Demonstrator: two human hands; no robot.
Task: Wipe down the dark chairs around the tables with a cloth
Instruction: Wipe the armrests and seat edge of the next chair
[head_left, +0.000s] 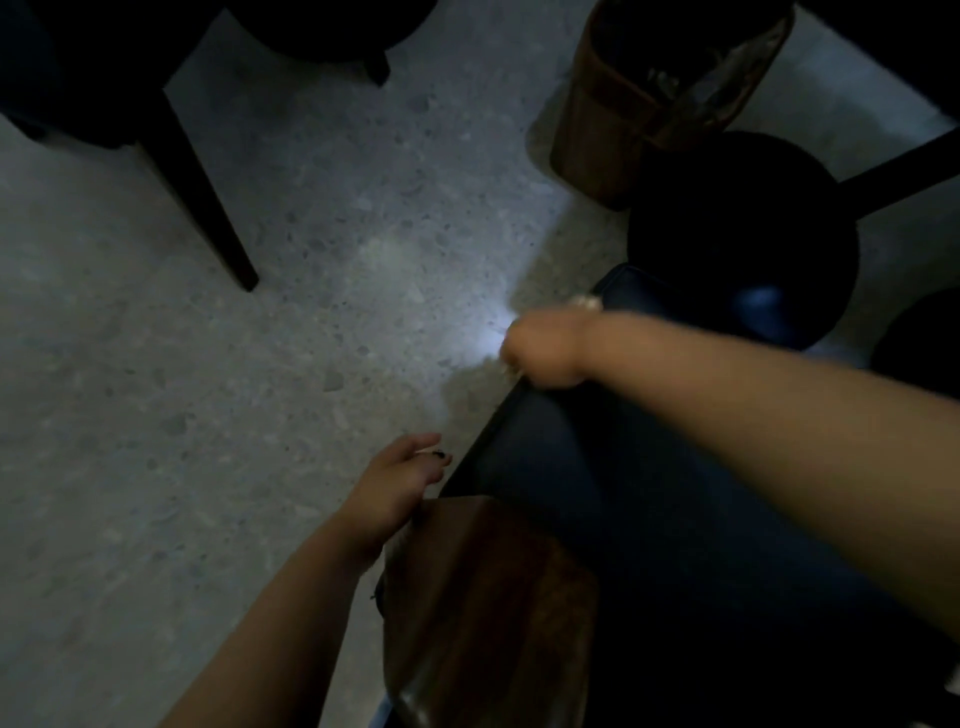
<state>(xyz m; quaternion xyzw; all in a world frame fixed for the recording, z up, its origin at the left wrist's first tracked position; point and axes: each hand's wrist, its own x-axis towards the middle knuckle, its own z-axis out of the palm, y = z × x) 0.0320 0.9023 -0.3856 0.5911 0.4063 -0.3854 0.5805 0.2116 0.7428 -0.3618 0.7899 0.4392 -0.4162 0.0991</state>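
A dark chair with a blue-black seat (597, 493) and a brown wooden back (483, 597) fills the lower right. My right hand (545, 351) is curled into a fist at the seat's left front edge, blurred by motion. It grips a pale cloth (493, 340), of which only a bright smear shows past the knuckles. My left hand (397, 483) hovers beside the top corner of the wooden back, fingers loosely extended, holding nothing. Whether it touches the wood is unclear.
A round dark stool (743, 234) stands just beyond the chair. A brown wooden bin (613, 119) with a liner sits behind it. Another dark chair's leg (202, 197) slants down at the upper left. Speckled grey floor (208, 389) covers the left and centre.
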